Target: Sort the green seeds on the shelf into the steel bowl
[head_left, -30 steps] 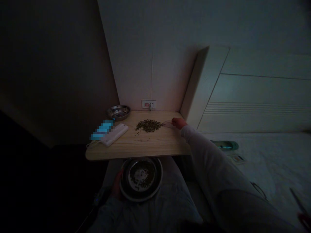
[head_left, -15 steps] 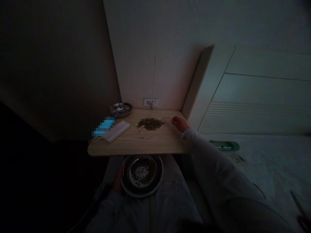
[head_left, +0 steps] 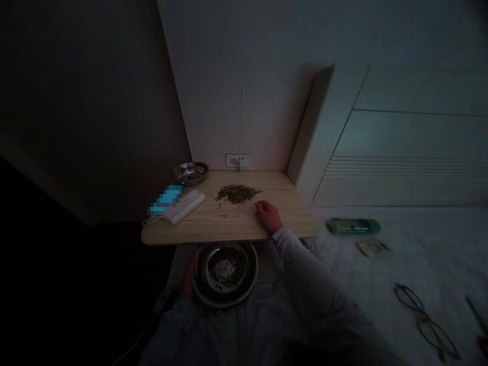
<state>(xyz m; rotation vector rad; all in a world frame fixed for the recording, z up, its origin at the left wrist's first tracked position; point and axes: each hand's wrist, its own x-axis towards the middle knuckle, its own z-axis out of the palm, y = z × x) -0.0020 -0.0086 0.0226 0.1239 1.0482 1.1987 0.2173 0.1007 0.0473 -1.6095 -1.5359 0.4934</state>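
Observation:
My left hand (head_left: pixel 188 282) grips the left rim of a round metal dish (head_left: pixel 225 300), which rests at my lap just below the table's front edge. Small dark green grains, like beans, lie scattered inside it. On the wooden table, my right hand (head_left: pixel 268 216) is closed in a pinch around a thin, see-through piece (head_left: pixel 244 207); its exact kind is too faint to tell. That piece is at the near right side of a loose pile of the same grains (head_left: pixel 237 193). A few stray grains lie in front of the pile.
At the table's (head_left: pixel 213 231) back left stands a metal bowl (head_left: pixel 190 174), near a lit phone (head_left: pixel 166 199) and a white power strip (head_left: pixel 185 207). A wall socket (head_left: pixel 237 160) is behind. On the bed at right lie a green case (head_left: pixel 354 226), a small card-like item (head_left: pixel 372 248) and eyeglasses (head_left: pixel 423 317).
My right hand has moved left and nearer to me with the see-through piece, from the pile's right end to its front right. My left hand still holds the dish. The glasses now show.

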